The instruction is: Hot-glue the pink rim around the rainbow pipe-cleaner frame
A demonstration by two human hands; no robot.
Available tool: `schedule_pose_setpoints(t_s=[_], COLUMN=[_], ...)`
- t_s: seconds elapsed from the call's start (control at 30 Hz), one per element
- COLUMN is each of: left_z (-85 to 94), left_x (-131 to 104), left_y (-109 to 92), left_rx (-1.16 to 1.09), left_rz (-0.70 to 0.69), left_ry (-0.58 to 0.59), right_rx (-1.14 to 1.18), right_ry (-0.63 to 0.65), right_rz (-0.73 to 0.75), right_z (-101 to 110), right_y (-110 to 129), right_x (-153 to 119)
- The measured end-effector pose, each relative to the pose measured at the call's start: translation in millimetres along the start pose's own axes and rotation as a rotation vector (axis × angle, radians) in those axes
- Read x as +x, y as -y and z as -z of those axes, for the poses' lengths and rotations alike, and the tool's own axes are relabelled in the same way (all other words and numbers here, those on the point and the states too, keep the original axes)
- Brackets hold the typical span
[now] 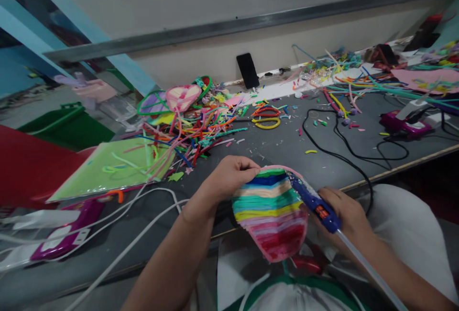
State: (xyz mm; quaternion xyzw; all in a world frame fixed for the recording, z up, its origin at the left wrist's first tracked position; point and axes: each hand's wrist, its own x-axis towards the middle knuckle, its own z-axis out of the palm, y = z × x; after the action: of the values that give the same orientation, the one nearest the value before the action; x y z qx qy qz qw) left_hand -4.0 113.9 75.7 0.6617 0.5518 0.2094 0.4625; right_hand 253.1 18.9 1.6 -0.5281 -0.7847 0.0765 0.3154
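My left hand pinches the upper left edge of a striped pipe-cleaner piece, with rows running from green and blue through yellow to pink and red. It hangs over the table's front edge, above my lap. A pink pipe cleaner curves along its top rim. My right hand is wrapped round a blue hot glue gun. The gun's nozzle end lies at the piece's upper right edge. A long clear glue stick sticks out of the gun's back.
Cut pipe cleaners and finished heart shapes pile up at the left. Scissors lie mid-table, and a phone leans on the wall. Cables and purple power strips occupy both sides.
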Motion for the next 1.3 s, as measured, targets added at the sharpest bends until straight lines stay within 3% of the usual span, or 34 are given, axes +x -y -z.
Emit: schedule_pose_setpoints(t_s=[0.2,0.37,0.53,0.87,1.1,1.3], left_z=[0.8,1.5,1.5,1.8,1.7,1.3], left_x=[0,0,2,4,6,5], left_y=[-2,0,5,6,7,6], left_rx=[0.076,0.047,0.013,-0.038,-0.057,-0.057], left_rz=[-0.043,-0.053,-0.044,-0.032,0.002,0.01], left_ry=[0.0,0.036,0.056,0.082,0.093,0.076], right_rx=[0.402,0.739,0.795,0.863,0.876,0.779], right_ry=[-0.135,-0.139,-0.019,0.104,0.197,0.159], right_rz=[-0.43,-0.553,-0.527,-0.391,-0.435,-0.364], right_z=[17,13,-2,0,-8,-7], right_y=[2,10,13,7,-3,-1], right_x=[19,58,78,80,81,85])
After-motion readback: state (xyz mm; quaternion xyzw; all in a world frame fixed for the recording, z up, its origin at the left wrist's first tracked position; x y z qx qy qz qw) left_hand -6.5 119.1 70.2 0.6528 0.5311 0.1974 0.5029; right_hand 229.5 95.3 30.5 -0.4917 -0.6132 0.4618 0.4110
